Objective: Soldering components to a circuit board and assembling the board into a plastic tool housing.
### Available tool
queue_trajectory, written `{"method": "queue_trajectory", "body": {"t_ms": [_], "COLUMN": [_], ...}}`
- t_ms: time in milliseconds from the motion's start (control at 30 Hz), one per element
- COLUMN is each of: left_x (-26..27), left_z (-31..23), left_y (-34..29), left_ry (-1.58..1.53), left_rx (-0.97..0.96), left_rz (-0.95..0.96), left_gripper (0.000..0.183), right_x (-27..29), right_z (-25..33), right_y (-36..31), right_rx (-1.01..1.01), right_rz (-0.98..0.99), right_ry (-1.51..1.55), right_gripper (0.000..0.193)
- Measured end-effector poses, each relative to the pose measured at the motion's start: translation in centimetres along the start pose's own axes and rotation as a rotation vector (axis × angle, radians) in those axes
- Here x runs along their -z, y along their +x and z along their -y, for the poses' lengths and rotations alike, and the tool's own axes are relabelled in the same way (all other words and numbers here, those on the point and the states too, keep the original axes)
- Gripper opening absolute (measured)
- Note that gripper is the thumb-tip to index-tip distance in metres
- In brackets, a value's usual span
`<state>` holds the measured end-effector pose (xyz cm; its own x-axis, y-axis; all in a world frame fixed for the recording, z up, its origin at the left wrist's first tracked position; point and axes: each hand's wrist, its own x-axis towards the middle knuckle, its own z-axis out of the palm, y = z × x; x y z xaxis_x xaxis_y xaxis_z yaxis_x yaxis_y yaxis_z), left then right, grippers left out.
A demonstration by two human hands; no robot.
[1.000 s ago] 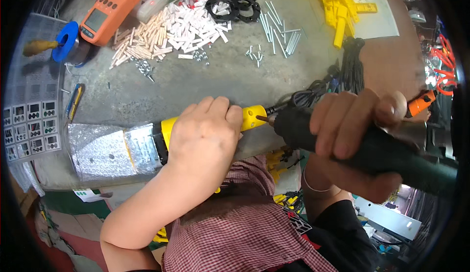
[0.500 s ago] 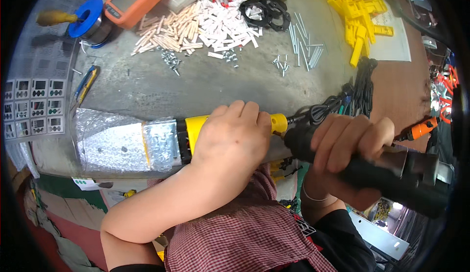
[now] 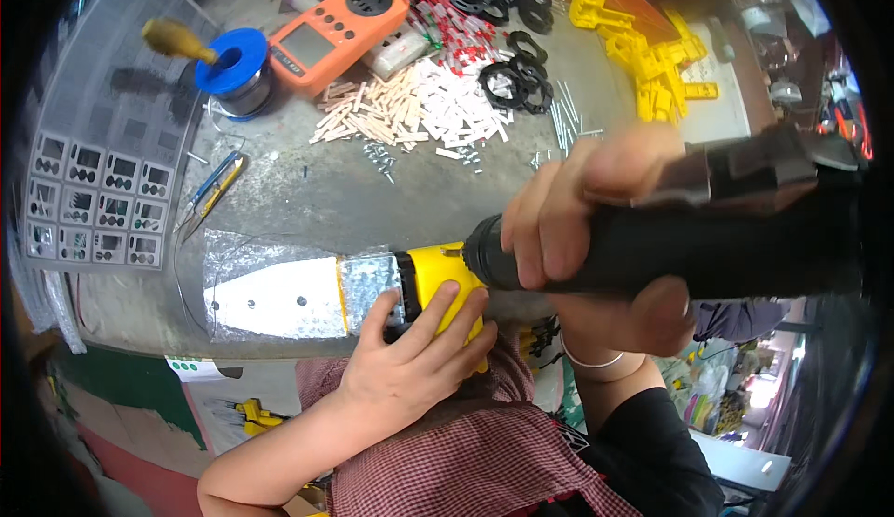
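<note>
My right hand (image 3: pixel 605 228) is wrapped round a thick black power screwdriver (image 3: pixel 736 224), held almost level. Its bit reaches the upper right part of a yellow plastic tool housing (image 3: pixel 438 270); the exact contact point is hard to make out. My left hand (image 3: pixel 419 354) grips the housing from the near side, fingers laid over its top. Leftward from the housing, past a black collar (image 3: pixel 408 289), extends a flat tapering silver plate (image 3: pixel 279 298) with several holes. Clear bubble wrap (image 3: pixel 219 326) and an orange band surround the plate, which lies along the table's near edge.
Behind are piles of beige sticks (image 3: pixel 372 112), white sticks (image 3: pixel 466 102), screws (image 3: pixel 380 158) and black rings (image 3: pixel 521 84). An orange meter (image 3: pixel 340 37), blue solder spool (image 3: pixel 233 61) and tweezers (image 3: pixel 216 191) lie left. Yellow plastic parts (image 3: pixel 652 61) lie far right.
The screwdriver has swung up and left, its bit now over the housing. My left hand has slid from the housing's top to its near side. The view has shifted.
</note>
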<state>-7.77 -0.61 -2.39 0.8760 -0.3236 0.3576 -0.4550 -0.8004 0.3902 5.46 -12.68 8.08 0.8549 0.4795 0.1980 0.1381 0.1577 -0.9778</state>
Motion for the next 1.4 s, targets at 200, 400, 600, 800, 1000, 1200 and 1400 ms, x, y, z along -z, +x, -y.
{"method": "queue_trajectory", "body": {"t_ms": [200, 400, 600, 800, 1000, 1200, 1400], "left_x": [-1.0, -1.0, -1.5, 1.1, -1.5, -1.0, -1.1], "left_z": [0.4, 0.4, 1.0, 2.3, 3.2, 3.1, 3.1], "left_y": [-0.4, 0.0, 1.0, 2.2, 1.8, 1.8, 1.7], "left_ry": [-0.013, -0.041, 0.025, -0.023, 0.080, 0.032, 0.011], "left_rx": [-0.034, -0.056, 0.058, -0.062, -0.114, -0.097, -0.108], "left_rz": [-0.067, -0.096, -0.082, 0.147, -0.193, -0.217, -0.177], "left_gripper": [0.028, 0.027, 0.047, 0.070, 0.058, 0.028, 0.034], "right_x": [-0.8, -1.1, 0.0, -0.7, -2.8, -2.3, -3.0], "right_z": [-1.5, -2.0, -2.4, 1.5, 0.0, -1.7, -1.0], "right_y": [0.8, 0.4, 1.1, -4.5, -6.9, -5.8, -6.4], "right_rx": [0.150, 0.139, 0.300, 0.289, 0.140, 0.212, 0.163], "right_rz": [0.180, 0.099, -0.148, 0.203, 0.194, 0.374, 0.238], "right_ry": [0.037, -0.009, -0.472, 0.266, 0.097, 0.188, 0.131], "right_gripper": [0.062, 0.063, 0.054, 0.057, 0.054, 0.051, 0.054]}}
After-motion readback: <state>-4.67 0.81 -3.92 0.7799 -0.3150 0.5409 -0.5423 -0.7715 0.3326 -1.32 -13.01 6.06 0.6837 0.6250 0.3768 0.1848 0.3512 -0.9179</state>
